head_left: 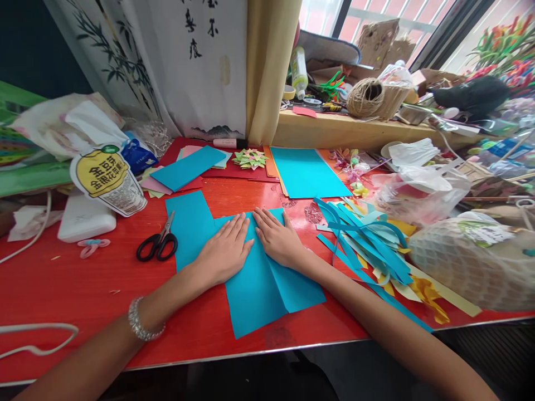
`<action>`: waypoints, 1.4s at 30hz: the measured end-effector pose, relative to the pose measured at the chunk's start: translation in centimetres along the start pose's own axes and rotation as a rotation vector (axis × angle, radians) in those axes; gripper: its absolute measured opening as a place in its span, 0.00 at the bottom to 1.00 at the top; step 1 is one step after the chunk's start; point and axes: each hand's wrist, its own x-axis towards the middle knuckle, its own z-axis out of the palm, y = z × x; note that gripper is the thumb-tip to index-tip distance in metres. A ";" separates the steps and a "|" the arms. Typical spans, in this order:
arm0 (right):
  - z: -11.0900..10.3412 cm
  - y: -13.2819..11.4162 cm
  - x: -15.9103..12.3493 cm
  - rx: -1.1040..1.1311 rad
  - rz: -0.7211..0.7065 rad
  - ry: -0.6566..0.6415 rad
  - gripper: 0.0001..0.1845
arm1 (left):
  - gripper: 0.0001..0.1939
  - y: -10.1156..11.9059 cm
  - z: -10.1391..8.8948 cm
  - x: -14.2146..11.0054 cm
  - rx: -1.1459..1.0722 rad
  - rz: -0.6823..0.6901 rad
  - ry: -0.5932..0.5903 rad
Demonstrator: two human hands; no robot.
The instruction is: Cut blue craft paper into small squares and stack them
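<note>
A folded sheet of blue paper (263, 292) lies on the red table (83, 278) in front of me. My left hand (225, 250) rests flat on its left part, fingers stretched out and together. My right hand (278, 236) lies flat on it just to the right, fingers extended, the fingertips of both hands almost meeting. Another blue sheet (188, 225) lies under the left edge of the folded one. Black-handled scissors (159, 242) lie closed to the left of my left hand.
A heap of blue and yellow paper strips (368, 239) lies to the right. More blue sheets (305, 172) (188, 167) and a folded paper flower (249, 159) lie further back. Plastic bags (422, 184), a snack pouch (108, 181) and a twine ball (365, 96) crowd the edges.
</note>
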 end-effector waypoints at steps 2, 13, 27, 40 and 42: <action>0.0 0.0 0.0 -0.001 0.002 0.002 0.27 | 0.31 0.1 0.0 0.0 0.009 -0.005 0.002; 0.1 0.1 0.0 0.020 0.002 0.002 0.27 | 0.31 0.6 -0.3 -0.2 0.047 -0.025 0.013; -0.1 1.9 0.9 0.068 -0.078 0.006 0.28 | 0.32 -0.6 -0.2 0.1 0.033 0.034 0.054; 0.3 0.8 0.5 -0.029 0.013 0.023 0.27 | 0.32 0.6 0.3 -0.2 0.057 -0.044 0.051; 0.4 0.8 0.5 -0.033 0.017 0.027 0.27 | 0.32 0.7 0.2 -0.2 0.051 -0.052 0.051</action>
